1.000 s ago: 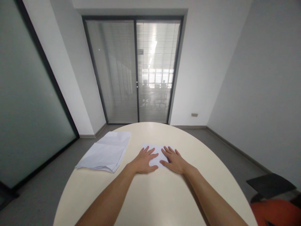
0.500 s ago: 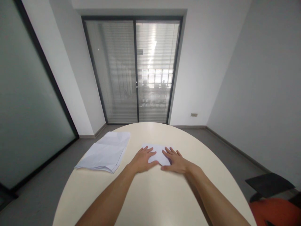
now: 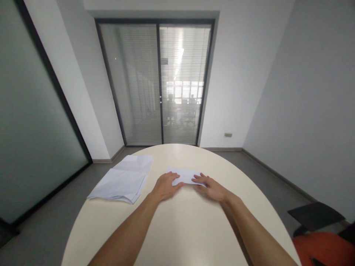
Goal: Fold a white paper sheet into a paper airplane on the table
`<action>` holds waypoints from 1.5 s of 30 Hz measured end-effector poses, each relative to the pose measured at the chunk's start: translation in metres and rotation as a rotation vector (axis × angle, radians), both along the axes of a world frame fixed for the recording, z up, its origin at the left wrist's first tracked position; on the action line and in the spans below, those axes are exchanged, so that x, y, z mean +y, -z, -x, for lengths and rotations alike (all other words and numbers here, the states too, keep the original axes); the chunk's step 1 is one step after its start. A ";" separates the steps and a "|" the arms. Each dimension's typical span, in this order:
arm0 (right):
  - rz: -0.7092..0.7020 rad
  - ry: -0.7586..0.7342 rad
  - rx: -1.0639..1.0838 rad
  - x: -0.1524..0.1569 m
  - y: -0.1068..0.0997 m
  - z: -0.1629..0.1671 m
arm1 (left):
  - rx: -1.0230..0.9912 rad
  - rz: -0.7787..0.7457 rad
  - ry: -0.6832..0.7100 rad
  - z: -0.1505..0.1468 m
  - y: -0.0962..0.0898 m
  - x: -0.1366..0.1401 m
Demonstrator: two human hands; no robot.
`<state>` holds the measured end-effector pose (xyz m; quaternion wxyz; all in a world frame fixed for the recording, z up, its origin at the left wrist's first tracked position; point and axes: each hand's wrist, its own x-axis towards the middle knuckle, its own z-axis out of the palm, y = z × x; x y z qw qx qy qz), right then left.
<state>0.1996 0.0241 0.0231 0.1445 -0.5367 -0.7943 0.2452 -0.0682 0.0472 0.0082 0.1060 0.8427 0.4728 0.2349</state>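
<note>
A small folded white paper [image 3: 185,176] lies on the round cream table [image 3: 183,229], a little past the middle. My left hand [image 3: 164,186] grips its near left edge with curled fingers. On the near right part rests my right hand [image 3: 210,187], whose fingers pinch the near edge. The paper's near half looks folded over toward the far side, so only a narrow strip shows.
A stack of creased white sheets [image 3: 123,179] lies at the table's left edge. Beyond the table stands a glass sliding door [image 3: 158,83] with blinds. A dark chair [image 3: 314,216] and something orange [image 3: 323,249] sit at the lower right.
Both hands went from lying flat on the paper to gripping its near edge. The near edge has been lifted and folded toward the far side, so the paper looks narrower.
</note>
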 end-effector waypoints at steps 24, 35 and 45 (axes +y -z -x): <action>-0.240 0.211 0.168 0.015 0.009 -0.013 | -0.317 0.044 -0.137 0.015 0.005 0.016; -0.277 0.275 0.268 0.025 0.021 -0.019 | -0.425 -0.080 -0.215 0.014 0.007 0.021; -0.336 0.295 0.338 0.027 0.025 -0.013 | -0.581 -0.085 -0.209 0.015 0.011 0.025</action>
